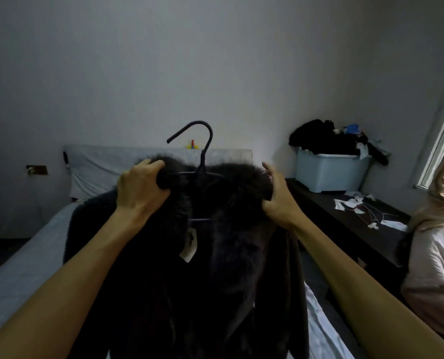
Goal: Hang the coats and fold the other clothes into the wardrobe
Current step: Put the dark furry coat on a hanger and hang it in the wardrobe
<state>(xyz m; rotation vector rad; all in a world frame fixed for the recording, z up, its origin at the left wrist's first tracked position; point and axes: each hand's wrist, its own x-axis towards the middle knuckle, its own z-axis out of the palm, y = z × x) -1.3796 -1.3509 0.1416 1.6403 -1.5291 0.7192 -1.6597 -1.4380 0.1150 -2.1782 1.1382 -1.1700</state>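
Coat hangs on its hanger straight ahead of you above the bed, hook up, shoulders running left to right, your left hand and right hand each gripping one collar end, equally near.

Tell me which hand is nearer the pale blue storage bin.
Right. The right hand grips the coat by its fur collar, just left of the pale blue bin; the left hand grips the collar's other end, beyond the hanger.
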